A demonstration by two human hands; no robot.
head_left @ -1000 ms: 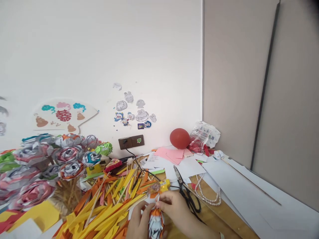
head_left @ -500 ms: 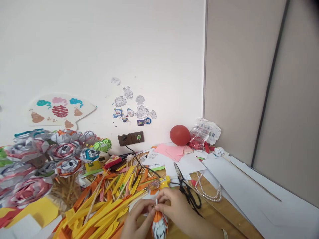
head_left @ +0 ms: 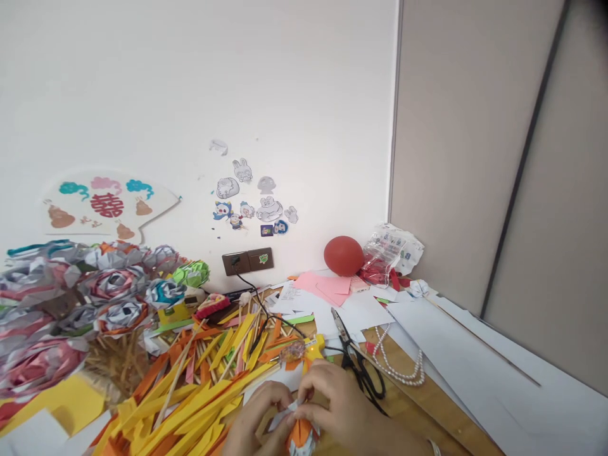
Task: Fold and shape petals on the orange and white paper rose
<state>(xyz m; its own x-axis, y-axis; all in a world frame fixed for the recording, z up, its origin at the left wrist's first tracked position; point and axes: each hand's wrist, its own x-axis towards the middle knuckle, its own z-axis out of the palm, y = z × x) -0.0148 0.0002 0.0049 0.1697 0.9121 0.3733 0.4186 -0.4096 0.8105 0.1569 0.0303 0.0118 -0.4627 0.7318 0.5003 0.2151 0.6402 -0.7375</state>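
At the bottom centre both hands close around a small paper flower [head_left: 300, 436] with orange and white folded petals. My left hand [head_left: 256, 418] grips it from the left, and my right hand [head_left: 339, 408] pinches a white strip at its top. A heap of yellow and orange paper strips [head_left: 199, 392] lies just left of the hands. A yellow glue gun [head_left: 311, 350] sits right behind the fingers. Black scissors [head_left: 356, 361] lie to the right of my right hand.
Several finished paper roses [head_left: 80, 297] are massed at the left. A pearl string [head_left: 399, 364], white sheets [head_left: 456, 361], pink paper [head_left: 323, 286], a red balloon [head_left: 342, 255] and a plastic bag [head_left: 392, 250] lie at the back right. A wall socket [head_left: 247, 260] with a black cable is behind.
The view has tilted up and right a little. The paper flower and both hands sit lower in the picture, and my fingers have shifted around the flower's top.
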